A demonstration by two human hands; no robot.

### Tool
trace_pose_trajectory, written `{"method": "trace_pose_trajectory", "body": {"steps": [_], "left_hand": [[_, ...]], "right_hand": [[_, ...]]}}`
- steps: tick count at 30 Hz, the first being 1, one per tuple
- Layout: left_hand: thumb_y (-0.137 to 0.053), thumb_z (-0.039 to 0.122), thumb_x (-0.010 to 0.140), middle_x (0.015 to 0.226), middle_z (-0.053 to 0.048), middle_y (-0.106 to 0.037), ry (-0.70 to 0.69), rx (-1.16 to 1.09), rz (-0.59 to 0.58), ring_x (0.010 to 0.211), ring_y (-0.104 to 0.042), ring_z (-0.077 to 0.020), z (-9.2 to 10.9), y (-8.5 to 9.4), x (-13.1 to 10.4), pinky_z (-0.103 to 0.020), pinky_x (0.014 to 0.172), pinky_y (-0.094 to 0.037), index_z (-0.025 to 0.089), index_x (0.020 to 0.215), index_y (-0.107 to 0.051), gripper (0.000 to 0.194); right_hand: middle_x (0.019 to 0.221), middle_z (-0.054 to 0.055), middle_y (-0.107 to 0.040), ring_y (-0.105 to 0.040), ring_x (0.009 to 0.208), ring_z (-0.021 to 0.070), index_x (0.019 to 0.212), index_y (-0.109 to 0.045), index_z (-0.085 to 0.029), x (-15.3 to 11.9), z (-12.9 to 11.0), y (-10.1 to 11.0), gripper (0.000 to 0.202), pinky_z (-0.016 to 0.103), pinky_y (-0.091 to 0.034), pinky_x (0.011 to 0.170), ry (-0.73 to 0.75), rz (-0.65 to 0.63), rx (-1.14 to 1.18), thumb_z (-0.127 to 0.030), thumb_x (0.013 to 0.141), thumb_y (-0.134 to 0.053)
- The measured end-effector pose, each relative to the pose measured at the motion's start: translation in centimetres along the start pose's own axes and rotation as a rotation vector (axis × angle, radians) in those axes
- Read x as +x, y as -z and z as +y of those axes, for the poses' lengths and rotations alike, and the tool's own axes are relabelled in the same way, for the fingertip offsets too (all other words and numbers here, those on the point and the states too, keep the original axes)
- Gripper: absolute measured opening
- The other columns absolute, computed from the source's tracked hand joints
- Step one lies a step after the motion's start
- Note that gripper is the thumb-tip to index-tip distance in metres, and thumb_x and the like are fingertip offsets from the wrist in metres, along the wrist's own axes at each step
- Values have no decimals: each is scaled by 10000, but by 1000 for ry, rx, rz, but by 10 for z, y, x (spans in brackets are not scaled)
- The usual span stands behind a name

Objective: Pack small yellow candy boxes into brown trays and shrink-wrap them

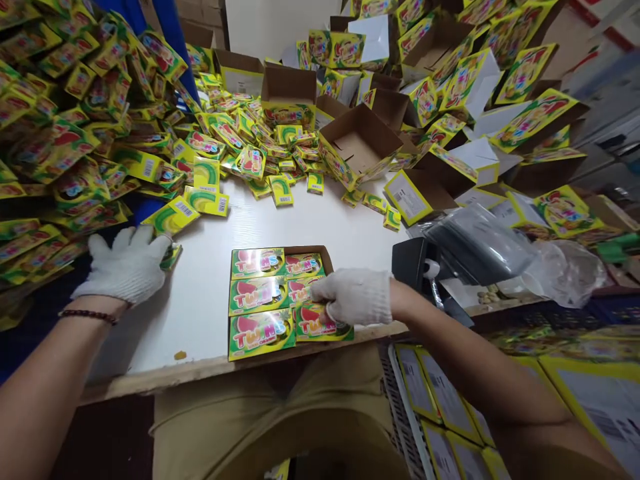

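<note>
A shallow display box (327, 260) lies near the table's front edge with several small TWINS packs (257, 295) in rows inside it. My right hand (353, 295), in a white knitted glove, has its fingers closed on the pack (307, 325) at the box's front right corner. To the left, my gloved left hand (125, 263) rests with fingers spread at the edge of the pack pile; a small pack (171, 257) shows beside its thumb, and its palm is hidden. Yellow-green packs (207, 200) lie just beyond that hand.
Loose packs (75, 133) are heaped high at the left. Open cartons (360, 143) crowd the back and right of the white table (200, 267). A black holder (410, 260) and plastic bags (480, 240) lie at the right, above a crate (400, 400) of boxes.
</note>
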State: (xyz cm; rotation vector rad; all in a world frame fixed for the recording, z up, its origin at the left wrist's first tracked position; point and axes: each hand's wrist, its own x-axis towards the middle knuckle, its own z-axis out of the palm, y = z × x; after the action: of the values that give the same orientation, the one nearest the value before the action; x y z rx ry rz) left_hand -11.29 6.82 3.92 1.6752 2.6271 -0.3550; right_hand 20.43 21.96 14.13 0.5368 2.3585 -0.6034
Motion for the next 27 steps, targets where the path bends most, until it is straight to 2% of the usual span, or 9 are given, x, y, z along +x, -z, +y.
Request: {"method": "trace_pose_trajectory", "body": {"steps": [4,7,9,11,14,16,19,23,27], "left_hand": [[-388,255,852,1143,-213,-600,14,65,-68,1004,-545,-351,4,13,-1,-476,817,-432,120,1143,-575,371],[-404,357,866,1028,-134,-604,65,-1,-111,813,-538,-258,7,22,-5,-332,677,-389,172,998,-578,286],[-440,451,860,916,-78,-570,115,-134,-90,735,-500,-218,11,24,-11,-298,625,-348,196,881,-559,282],[-494,530,833,829,-43,-517,129,-305,9,721,-479,-210,17,25,-19,-297,606,-337,204,836,-543,329],[-542,563,819,847,-38,-521,41,-518,261,800,-496,-224,30,26,-33,-326,677,-393,179,1015,-583,433],[-547,544,848,912,-44,-554,-53,-603,377,846,-509,-225,40,28,-40,-347,741,-429,170,1187,-558,505],[-574,502,878,1007,-48,-580,-176,-667,471,912,-543,-226,56,34,-47,-367,806,-468,204,1309,-499,530],[-610,433,877,1147,-72,-593,-306,-724,574,1028,-587,-243,77,49,-52,-390,882,-507,228,1372,-453,558],[-601,393,891,1152,-68,-611,-382,-768,587,1029,-610,-230,92,57,-56,-381,880,-535,243,1347,-489,493]], "right_hand": [[1021,148,-712,-646,851,227,1093,-708,-148,25,-14,-5,296,295,-400,653,1,-93,-238,-194,845,-552],[1054,155,-710,-668,929,254,1158,-698,-140,39,-12,-12,328,303,-443,694,25,-154,-277,-222,860,-587],[1098,152,-698,-665,984,278,1151,-707,-162,38,-10,-15,323,319,-469,721,34,-128,-295,-284,868,-610],[1152,157,-677,-654,1029,310,1161,-697,-176,31,-10,-18,389,343,-488,745,1,3,-313,-367,823,-683],[1133,169,-679,-671,988,317,1170,-673,-149,20,-14,-20,476,352,-497,735,-77,120,-322,-383,762,-750],[1112,165,-690,-683,961,306,1137,-687,-145,19,-17,-20,391,342,-493,716,-71,27,-344,-341,800,-719],[1146,132,-685,-681,979,291,1162,-698,-208,26,-20,-18,344,319,-473,702,57,-90,-394,-303,831,-691],[1102,99,-697,-675,911,225,1095,-718,-204,33,-11,-12,249,274,-427,640,182,-122,-391,-245,863,-637],[1040,92,-709,-667,888,205,1026,-726,-172,27,4,-10,199,272,-410,630,222,-160,-399,-192,870,-604]]}}
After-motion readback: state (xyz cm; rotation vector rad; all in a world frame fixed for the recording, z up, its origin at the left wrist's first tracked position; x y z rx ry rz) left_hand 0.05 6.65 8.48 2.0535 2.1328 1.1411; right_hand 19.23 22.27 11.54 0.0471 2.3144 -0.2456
